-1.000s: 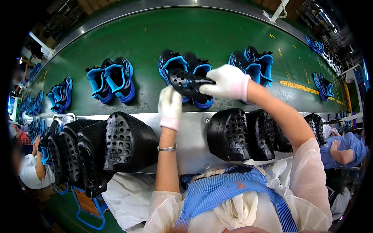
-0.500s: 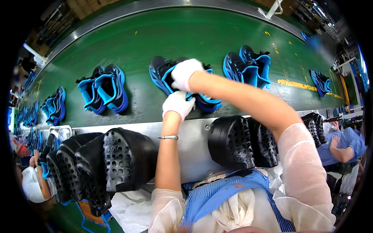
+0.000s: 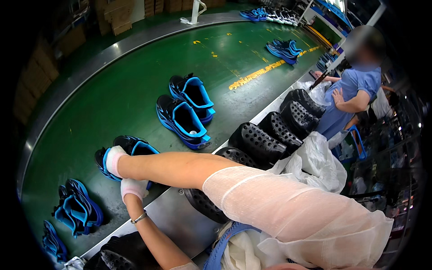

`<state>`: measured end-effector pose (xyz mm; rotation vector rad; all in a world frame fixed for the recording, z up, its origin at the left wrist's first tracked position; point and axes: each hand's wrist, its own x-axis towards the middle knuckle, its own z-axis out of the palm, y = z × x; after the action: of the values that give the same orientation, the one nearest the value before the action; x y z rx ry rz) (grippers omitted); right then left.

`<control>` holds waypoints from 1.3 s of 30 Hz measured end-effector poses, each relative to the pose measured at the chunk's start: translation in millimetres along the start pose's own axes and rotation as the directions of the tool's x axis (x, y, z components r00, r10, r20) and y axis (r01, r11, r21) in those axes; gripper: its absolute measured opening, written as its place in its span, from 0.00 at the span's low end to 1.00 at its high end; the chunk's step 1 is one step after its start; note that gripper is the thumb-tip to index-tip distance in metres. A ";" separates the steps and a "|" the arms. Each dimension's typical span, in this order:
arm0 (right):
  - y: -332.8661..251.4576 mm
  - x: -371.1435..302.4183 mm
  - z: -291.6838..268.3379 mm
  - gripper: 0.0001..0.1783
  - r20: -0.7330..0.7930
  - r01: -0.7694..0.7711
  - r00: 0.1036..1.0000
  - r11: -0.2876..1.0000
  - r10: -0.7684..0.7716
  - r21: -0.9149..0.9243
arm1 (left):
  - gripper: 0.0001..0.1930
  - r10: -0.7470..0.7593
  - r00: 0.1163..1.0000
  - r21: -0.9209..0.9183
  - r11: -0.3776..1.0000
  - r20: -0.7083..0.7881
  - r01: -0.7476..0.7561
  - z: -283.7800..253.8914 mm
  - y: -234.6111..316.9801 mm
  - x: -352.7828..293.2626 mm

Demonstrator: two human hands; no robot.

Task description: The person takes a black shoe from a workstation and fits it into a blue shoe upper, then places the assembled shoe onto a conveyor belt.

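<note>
A pair of black-and-blue sneakers stands on the green surface at lower left, under my two white-gloved hands. My right hand (image 3: 114,161) lies against the nearer sneaker (image 3: 101,161) at its blue-lined opening, its fingertips hidden. Just below it, my left hand (image 3: 134,188) is at the heel end of the pair, its fingers also out of sight. Behind my right hand is the other sneaker (image 3: 132,143), partly covered by my forearm. To the right stands another sneaker pair (image 3: 180,118), and a further pair (image 3: 76,208) is at lower left.
Along the metal ledge (image 3: 159,220) sit several black perforated shoe lasts (image 3: 256,141). A white plastic bag (image 3: 317,164) lies beside them. A co-worker in blue (image 3: 353,87) stands at the right. More sneakers (image 3: 284,50) are farther along the green surface.
The view has swung to the right, so the sneakers and my hands now appear farther left and lower. Both hands remain at the same sneaker pair, and more of the co-worker shows.
</note>
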<state>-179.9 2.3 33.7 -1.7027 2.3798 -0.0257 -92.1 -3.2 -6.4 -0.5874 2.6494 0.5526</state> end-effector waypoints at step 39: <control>77.3 -408.2 -34.9 0.30 -0.452 0.106 0.892 0.959 0.026 0.264 | 0.15 0.041 0.679 -0.248 0.913 -0.733 -0.324 27.1 55.7 -120.2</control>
<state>-133.0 406.7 123.9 -1.7493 2.4838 -0.8171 -9.2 93.8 38.4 -0.7625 3.4126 1.0799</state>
